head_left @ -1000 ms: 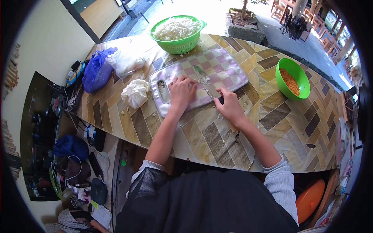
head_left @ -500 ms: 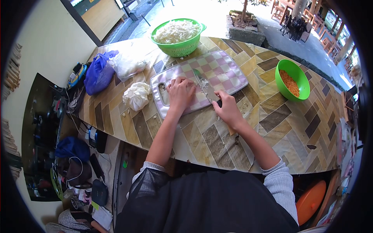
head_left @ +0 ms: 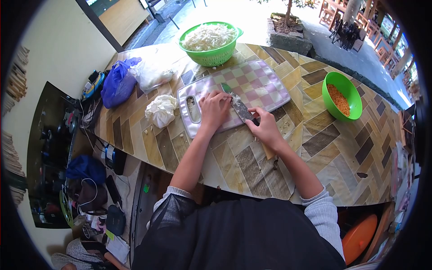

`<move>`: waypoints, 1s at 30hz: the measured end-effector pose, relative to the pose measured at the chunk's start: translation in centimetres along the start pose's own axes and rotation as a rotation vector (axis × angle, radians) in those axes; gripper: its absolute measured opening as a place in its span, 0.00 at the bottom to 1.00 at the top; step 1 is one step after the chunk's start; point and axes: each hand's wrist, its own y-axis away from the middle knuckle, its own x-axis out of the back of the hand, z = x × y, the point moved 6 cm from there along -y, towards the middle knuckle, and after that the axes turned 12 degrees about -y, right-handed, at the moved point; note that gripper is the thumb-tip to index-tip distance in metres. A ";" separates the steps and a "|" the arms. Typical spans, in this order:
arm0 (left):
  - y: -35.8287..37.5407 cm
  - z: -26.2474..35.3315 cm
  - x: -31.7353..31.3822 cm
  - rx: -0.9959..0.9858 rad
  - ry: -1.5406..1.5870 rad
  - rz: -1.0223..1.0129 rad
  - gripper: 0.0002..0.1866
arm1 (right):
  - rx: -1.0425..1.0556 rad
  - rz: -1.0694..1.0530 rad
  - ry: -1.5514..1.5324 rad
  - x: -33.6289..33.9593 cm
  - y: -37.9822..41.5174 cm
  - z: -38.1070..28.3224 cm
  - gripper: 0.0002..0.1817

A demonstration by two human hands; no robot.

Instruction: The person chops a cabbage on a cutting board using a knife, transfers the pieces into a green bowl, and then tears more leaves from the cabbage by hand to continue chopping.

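Head view is showing the right grip (head_left: 264, 127) clasping a long, grey-bladed knife (head_left: 243, 110), apparently mincing white shreds (head_left: 236, 97) between the grips on a pink-and-white checkered board (head_left: 258, 81), while the left grip (head_left: 214, 110), its hold hidden, is seemingly needing to sit clear of the next stroke.

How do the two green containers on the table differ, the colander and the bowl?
The colander has pierced sides and a handle; the bowl looks plain and smooth. White shreds heap above the colander's rim, while orange bits lie low in the bowl. The colander stands beyond the cutting board, the bowl to the board's right. Both are green and open-topped.
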 end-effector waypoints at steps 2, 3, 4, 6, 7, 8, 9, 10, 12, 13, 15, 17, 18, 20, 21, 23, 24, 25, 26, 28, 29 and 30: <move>-0.1 0.0 0.1 -0.017 0.026 0.025 0.09 | -0.085 -0.021 -0.087 0.2 -0.3 0.8 0.19; -0.2 0.1 0.4 -0.026 0.028 0.043 0.09 | -0.136 -0.030 -0.131 0.4 -0.3 0.6 0.19; -0.2 0.2 0.7 -0.034 0.031 0.060 0.09 | -0.186 -0.039 -0.174 0.7 -0.2 0.0 0.19; -0.4 0.1 1.3 -0.042 0.031 0.091 0.10 | -0.217 -0.047 -0.213 0.8 -0.2 -0.2 0.19; -0.4 0.0 1.6 -0.042 0.029 0.105 0.10 | -0.198 -0.045 -0.207 0.9 -0.2 -0.2 0.19; -0.4 -0.1 1.8 -0.041 0.027 0.118 0.11 | -0.180 -0.044 -0.201 0.9 -0.3 -0.2 0.19; -0.5 -0.2 1.9 -0.041 0.025 0.117 0.10 | -0.191 -0.052 -0.200 0.9 -0.3 -0.2 0.19; -0.5 -0.3 2.0 -0.040 0.022 0.116 0.10 | -0.202 -0.061 -0.199 0.9 -0.3 -0.2 0.19; -0.5 -0.5 2.1 -0.039 0.021 0.118 0.10 | -0.221 -0.077 -0.209 0.9 -0.4 -0.3 0.20; -0.6 -0.5 2.1 -0.040 0.021 0.122 0.10 | -0.230 -0.083 -0.222 1.0 -0.4 -0.5 0.20; -0.5 -0.5 2.2 -0.044 0.023 0.136 0.11 | -0.229 -0.091 -0.236 1.1 -0.3 -0.7 0.20; -0.5 -0.3 2.6 -0.058 0.024 0.160 0.12 | -0.205 -0.089 -0.241 1.4 -0.4 -1.2 0.20; -0.6 -0.4 2.5 -0.030 0.058 0.145 0.13 | -0.209 -0.098 -0.243 1.5 -0.4 -1.5 0.20; -0.7 -0.6 2.4 0.017 0.132 0.114 0.14 | -0.215 -0.107 -0.245 1.9 -0.5 -2.1 0.19; -0.8 -0.5 2.6 -0.010 0.133 0.128 0.16 | -0.226 -0.113 -0.258 2.1 -0.5 -2.3 0.19; -0.9 -0.6 2.8 -0.031 0.200 0.136 0.16 | -0.217 -0.122 -0.273 2.7 -0.5 -3.0 0.19; -1.1 -0.3 3.3 -0.039 0.232 0.143 0.16 | -0.211 -0.131 -0.279 3.0 -0.7 -3.5 0.19; -1.3 -0.2 3.8 -0.049 0.244 0.147 0.17 | -0.210 -0.104 -0.267 3.5 -0.7 -4.2 0.19; -1.6 -0.2 4.2 -0.052 0.275 0.139 0.17 | -0.216 -0.105 -0.247 4.0 -1.2 -4.8 0.19; -2.2 0.1 5.6 -0.053 0.327 0.108 0.17 | -0.239 -0.112 -0.220 5.0 -2.3 -6.2 0.19; -2.7 0.0 6.3 -0.076 0.326 0.108 0.17 | -0.250 -0.130 -0.223 5.4 -3.1 -7.3 0.19; -3.3 0.1 7.1 -0.083 0.324 0.097 0.18 | -0.241 -0.131 -0.212 5.7 -4.1 -8.4 0.19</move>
